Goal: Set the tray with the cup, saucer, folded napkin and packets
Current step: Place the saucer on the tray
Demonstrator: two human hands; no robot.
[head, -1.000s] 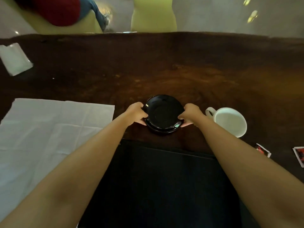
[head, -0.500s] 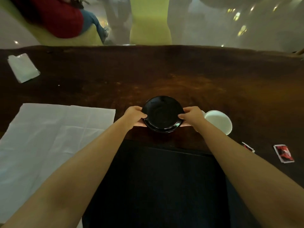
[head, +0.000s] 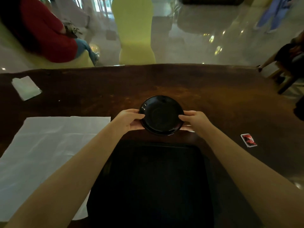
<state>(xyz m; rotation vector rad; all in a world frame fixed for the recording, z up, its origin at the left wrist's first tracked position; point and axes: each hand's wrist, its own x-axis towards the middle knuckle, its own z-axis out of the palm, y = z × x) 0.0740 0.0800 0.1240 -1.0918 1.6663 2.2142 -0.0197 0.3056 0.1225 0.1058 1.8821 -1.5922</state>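
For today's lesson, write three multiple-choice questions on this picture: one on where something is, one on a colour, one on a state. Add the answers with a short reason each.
1. Where is the saucer relative to the tray?
A. in its middle
B. beyond its far edge
C. under it

2. What colour is the packet lying right of the tray?
A. blue
B. green
C. red

3. In what state is the large napkin left of the tray?
A. spread out flat
B. rolled up
C. crumpled into a ball

Answers:
1 B: the left hand and right hand grip the saucer past the tray's far rim.
2 C: its printed face is red.
3 A: it lies open, showing only crease lines.
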